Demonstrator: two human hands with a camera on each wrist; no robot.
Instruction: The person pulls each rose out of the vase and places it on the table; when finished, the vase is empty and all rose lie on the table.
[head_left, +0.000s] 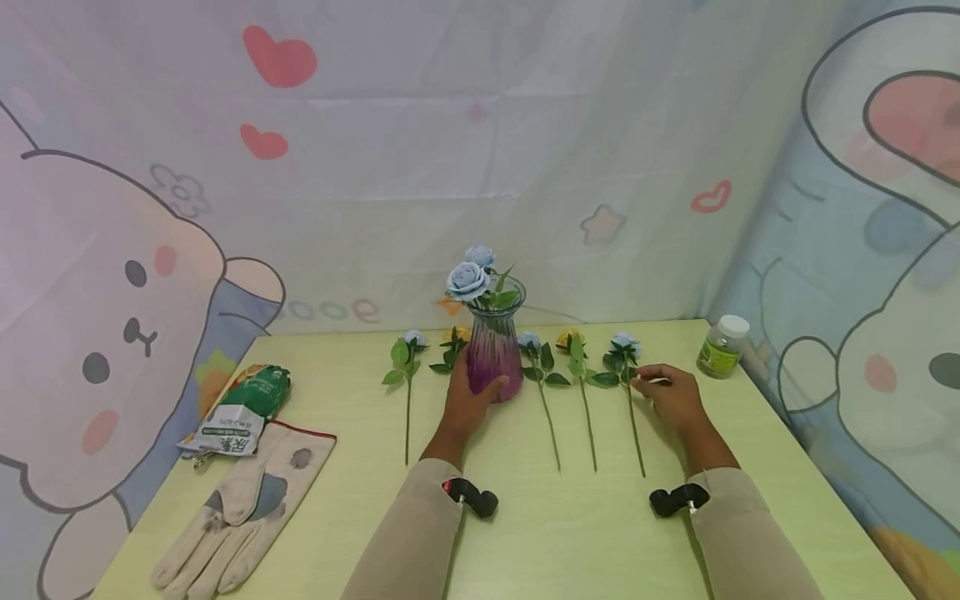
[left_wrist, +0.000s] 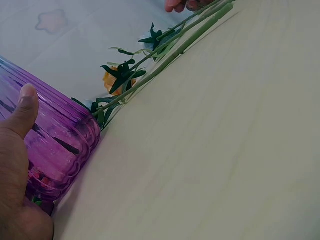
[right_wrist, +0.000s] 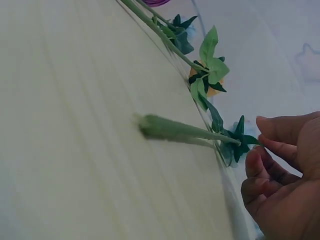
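Observation:
My left hand grips the lower part of a glass vase, clear at the flared rim and purple below. Two light blue roses with green leaves stand in it. In the left wrist view, my thumb lies along the ribbed purple wall. On the right, my right hand is at the head end of a blue artificial rose, whose stem points toward me. In the right wrist view, thumb and fingertips pinch a leaf tip beneath that bloom.
Between vase and right hand lie another blue rose and a yellow rose. Left of the vase are a blue rose and a partly hidden yellow one. A white-capped jar, work gloves and a green-white bag sit toward the sides.

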